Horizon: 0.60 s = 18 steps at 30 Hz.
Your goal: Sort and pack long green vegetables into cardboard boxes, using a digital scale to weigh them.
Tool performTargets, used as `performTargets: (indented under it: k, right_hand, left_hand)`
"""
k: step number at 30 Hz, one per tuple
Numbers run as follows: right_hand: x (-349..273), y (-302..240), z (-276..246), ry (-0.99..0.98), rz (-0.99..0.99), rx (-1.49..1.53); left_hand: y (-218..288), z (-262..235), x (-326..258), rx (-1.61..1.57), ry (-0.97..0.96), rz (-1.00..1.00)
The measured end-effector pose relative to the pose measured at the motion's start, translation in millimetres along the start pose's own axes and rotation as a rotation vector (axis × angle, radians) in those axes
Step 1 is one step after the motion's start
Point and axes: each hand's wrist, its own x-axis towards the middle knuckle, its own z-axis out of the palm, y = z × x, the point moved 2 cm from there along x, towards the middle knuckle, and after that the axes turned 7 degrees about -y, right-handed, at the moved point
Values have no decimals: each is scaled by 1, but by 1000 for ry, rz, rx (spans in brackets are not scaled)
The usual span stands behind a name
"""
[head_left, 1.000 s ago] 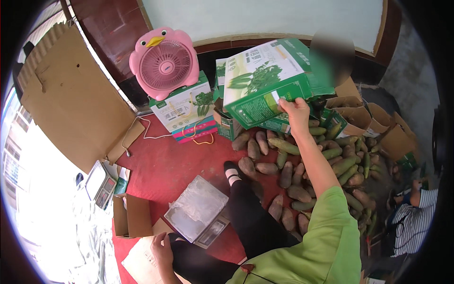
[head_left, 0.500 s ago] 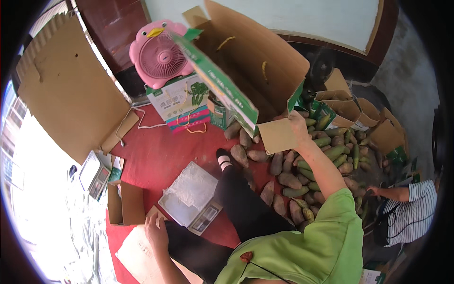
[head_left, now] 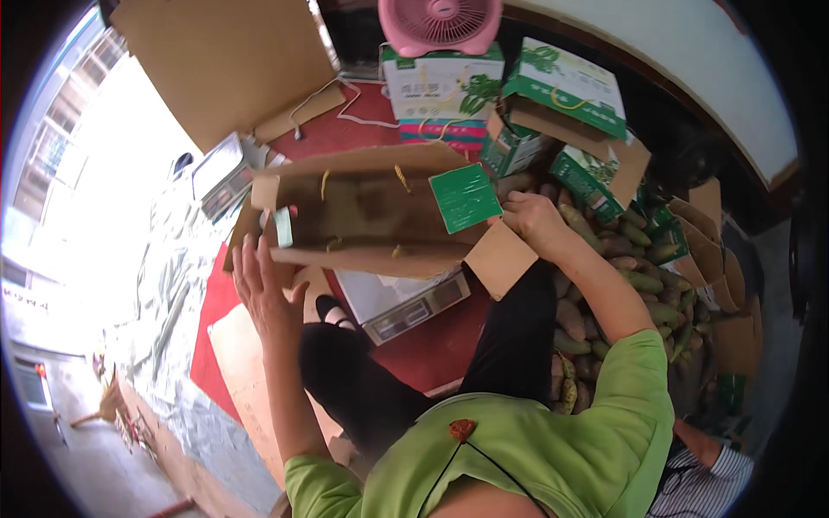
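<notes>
Close before us, our left hand (head_left: 269, 298) spreads its fingers, thumb apart, by the near left corner of an open cardboard box (head_left: 363, 203); our right hand (head_left: 537, 226), reaching in aslant, pinches its right end beside a green flap (head_left: 466, 198). The box lies between both, neither clearly nearer, long axis running left to right. Beyond stands a pink fan (head_left: 442, 26).
</notes>
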Motion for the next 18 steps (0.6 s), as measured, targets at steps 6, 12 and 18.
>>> performTargets:
  k: [6,12,18]
  right_hand:
    - [26,3,37,-128,-113,180]
    - [34,38,108,-116,118,554]
    - [33,55,108,-342,774,1110]
  left_hand:
    - [-43,16,-22,-309,-554,-104]
    - [-16,31,-31,-32,-332,106]
    - [24,63,-37,129,-226,227]
